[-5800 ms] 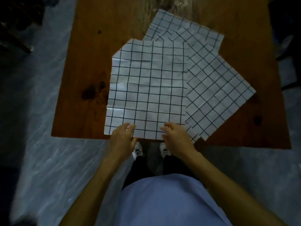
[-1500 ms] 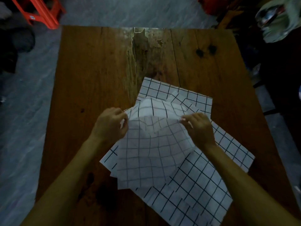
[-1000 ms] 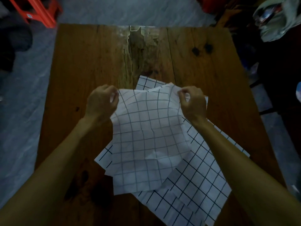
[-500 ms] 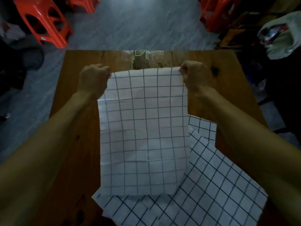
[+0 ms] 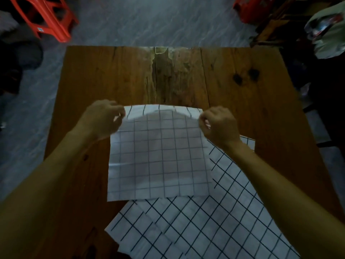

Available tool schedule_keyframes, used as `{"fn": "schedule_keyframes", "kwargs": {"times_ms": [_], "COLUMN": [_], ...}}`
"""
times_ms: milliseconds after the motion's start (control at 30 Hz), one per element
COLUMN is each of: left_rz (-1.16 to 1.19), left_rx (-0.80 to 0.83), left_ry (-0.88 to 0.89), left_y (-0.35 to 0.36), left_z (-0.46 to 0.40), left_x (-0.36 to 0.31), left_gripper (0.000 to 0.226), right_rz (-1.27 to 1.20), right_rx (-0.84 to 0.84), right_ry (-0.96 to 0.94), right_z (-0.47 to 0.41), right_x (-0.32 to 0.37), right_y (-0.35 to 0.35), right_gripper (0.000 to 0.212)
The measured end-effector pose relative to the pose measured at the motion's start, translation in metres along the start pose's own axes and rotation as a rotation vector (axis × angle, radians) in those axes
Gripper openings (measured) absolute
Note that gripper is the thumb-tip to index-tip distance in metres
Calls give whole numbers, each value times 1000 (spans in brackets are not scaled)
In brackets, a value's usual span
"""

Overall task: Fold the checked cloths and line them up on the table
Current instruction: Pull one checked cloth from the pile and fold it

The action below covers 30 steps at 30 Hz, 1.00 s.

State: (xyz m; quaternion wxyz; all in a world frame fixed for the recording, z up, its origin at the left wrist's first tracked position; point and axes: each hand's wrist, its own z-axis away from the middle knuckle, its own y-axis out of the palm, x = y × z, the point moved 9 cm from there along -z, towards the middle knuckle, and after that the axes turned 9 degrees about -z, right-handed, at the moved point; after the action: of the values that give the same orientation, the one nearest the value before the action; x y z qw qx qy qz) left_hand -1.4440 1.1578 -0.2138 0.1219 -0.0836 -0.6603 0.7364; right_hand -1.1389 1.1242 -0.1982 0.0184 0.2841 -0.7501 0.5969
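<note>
Both grips are closed on the top checked cloth (image 5: 158, 156): the left hand (image 5: 103, 118) pinches its far left corner and the right hand (image 5: 218, 126) pinches its far right corner, so the cloth hangs from the grips toward the person, its far edge sagging and curling between them. This cloth is white with a thin dark grid, faintly creased, and its near edge lies over the other checked cloths (image 5: 205, 227), which are spread at an angle on the near right part of the wooden table (image 5: 112, 75).
</note>
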Motion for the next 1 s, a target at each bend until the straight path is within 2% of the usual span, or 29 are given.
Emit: {"fn": "schedule_keyframes", "kwargs": {"times_ms": [133,300,467,600,667,700,767,833,900,1000], "left_rz": [112,132,144,223,307,311,292,312,327,296], "left_rx": [125,422,606,791,746,646,335,96,40,114], "left_ry": [123,145,121,92,45,8,-98,-192,-252,-298], "left_y": [6,53,88,97,89,81,60,48,54,81], "left_z": [49,96,145,164,151,139,111,92,75,60], "left_x": [-45,-77,-97,-100,-93,-87,-72,-67,-70,-76], "left_gripper": [10,7,8,16,19,20,25,39,53,68], "right_rz": [-68,-74,-79,-59,-122,-150,-160,-149,-164,-182], "right_rx": [127,246,392,487,383,328,253,211,199,237], "right_ry": [-26,31,55,98,123,119,85,69,108,123], "right_z": [62,116,149,161,150,143,123,99,73,40], "right_x": [19,23,26,27,33,38,50,58,64,75], "right_y": [30,40,47,56,50,48,49,59,72,101], "right_gripper": [12,16,20,50,55,52,41,26,23,45]}}
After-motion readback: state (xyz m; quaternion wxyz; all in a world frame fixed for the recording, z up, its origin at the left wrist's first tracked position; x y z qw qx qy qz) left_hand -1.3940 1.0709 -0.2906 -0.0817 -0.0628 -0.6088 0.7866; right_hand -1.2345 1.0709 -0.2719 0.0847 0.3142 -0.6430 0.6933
